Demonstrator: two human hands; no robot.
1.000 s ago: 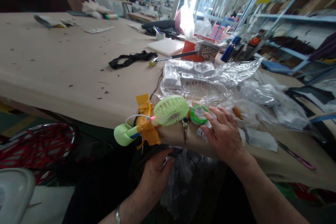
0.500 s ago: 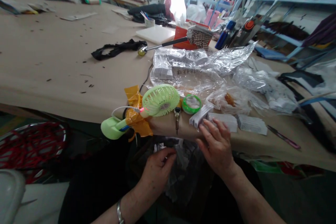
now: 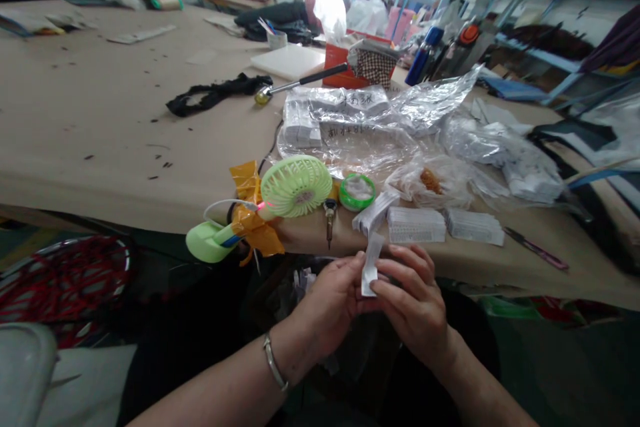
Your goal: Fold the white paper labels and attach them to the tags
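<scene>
A small white label strip [image 3: 371,267] is pinched between both hands in front of the table edge. My left hand [image 3: 337,297], with a metal bracelet on its wrist, grips the strip from the left. My right hand [image 3: 415,300] has its thumb and fingers on the strip's lower right. Just beyond, a slanted stack of white labels [image 3: 375,212] lies on the table, beside a second stack [image 3: 416,224] and a third [image 3: 474,225]. A soldering-iron-like tip [image 3: 329,223] points down over the table edge.
A green fan [image 3: 296,188] is taped to the table edge, next to a green round tin [image 3: 357,191]. Plastic bags of labels [image 3: 345,113] lie behind. A thin pink-handled blade [image 3: 537,249] rests at right. Below left stands a basket with red strips [image 3: 60,287].
My right hand has come back from the label stacks with a strip. My left hand has moved up and right to meet it, and both now hold the strip.
</scene>
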